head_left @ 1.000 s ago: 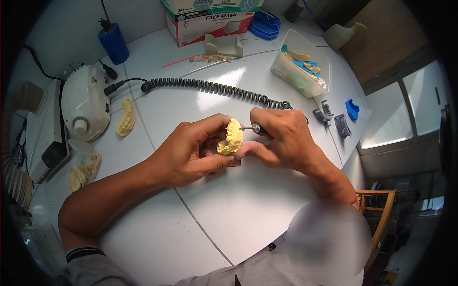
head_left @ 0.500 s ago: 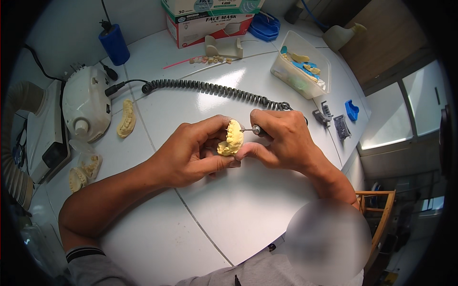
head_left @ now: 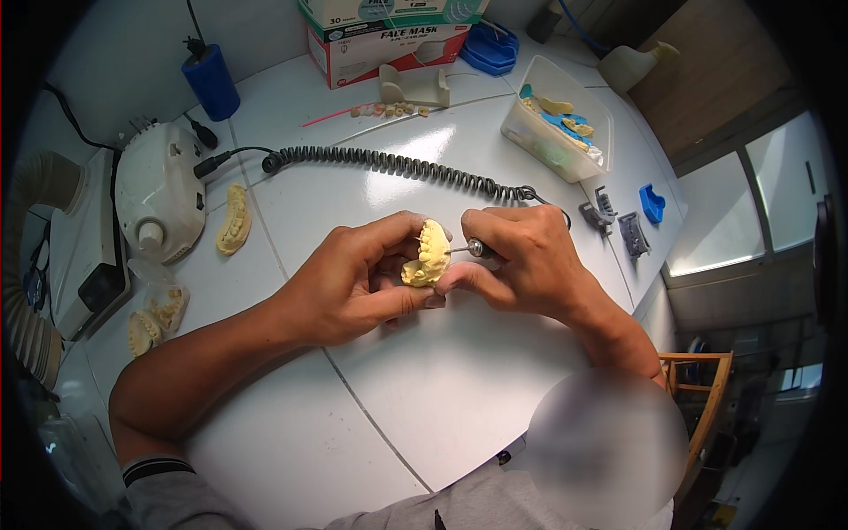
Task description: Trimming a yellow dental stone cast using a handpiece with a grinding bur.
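My left hand (head_left: 358, 274) grips a yellow plaster dental model (head_left: 430, 256) over the middle of the table, fingers behind it and thumb along its lower edge. The model stands on end, its row of teeth turned to the left. My right hand (head_left: 526, 261) is closed around a rotary handpiece (head_left: 479, 248), whose thin metal bur reaches the model's right side. The tip of my right thumb rests near the model's lower right edge. Most of the handpiece is hidden inside the right hand.
A coiled black cord (head_left: 389, 163) runs from the white control unit (head_left: 163, 190) toward the right hand. Another dental model (head_left: 234, 221) lies by the unit. Rear right stands a plastic tub (head_left: 565, 163) of plaster pieces; grey articulator parts (head_left: 632, 234) sit nearer. Mask boxes (head_left: 389, 53) stand behind.
The handpiece's bur has shifted slightly lower along the model's right side. Both hands keep nearly the same place and grip.
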Motion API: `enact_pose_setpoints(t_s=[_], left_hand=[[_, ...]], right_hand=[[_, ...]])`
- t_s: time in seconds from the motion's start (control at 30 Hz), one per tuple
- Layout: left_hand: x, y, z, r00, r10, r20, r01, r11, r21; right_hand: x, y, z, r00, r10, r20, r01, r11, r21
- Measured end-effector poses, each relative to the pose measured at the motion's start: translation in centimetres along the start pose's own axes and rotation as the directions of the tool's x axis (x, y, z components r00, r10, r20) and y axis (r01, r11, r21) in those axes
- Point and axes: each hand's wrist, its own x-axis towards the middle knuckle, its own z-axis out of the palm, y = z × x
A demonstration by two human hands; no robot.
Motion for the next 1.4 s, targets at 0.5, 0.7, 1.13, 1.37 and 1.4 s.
enact_pose_setpoints(t_s=[0.5,0.7,1.13,1.37,1.4], left_hand=[[-0.02,-0.16,0.13,1.0,0.016,-0.012,-0.016,1.0,0.016],[0.04,0.06,0.21,1.0,0.021,-0.01,-0.021,1.0,0.018],[0.01,0.14,0.32,0.999,0.038,-0.008,-0.038,0.999,0.02],[-0.02,-0.09,0.21,0.998,0.055,-0.007,-0.054,0.998,0.035],[-0.06,0.0,0.13,1.0,0.023,-0.008,-0.023,0.999,0.028]], right_hand=[[-0.04,-0.03,0.07,1.0,-0.002,-0.004,0.002,1.0,-0.006],[-0.09,0.23,0.36,1.0,-0.002,-0.027,0.002,1.0,-0.002],[-0.05,0.37,0.34,0.999,-0.003,-0.048,0.003,1.0,0.008],[-0.08,0.22,0.22,0.999,-0.007,-0.041,0.007,1.0,0.005],[-0.07,0.22,0.2,1.0,-0.001,-0.02,0.001,1.0,0.0]])
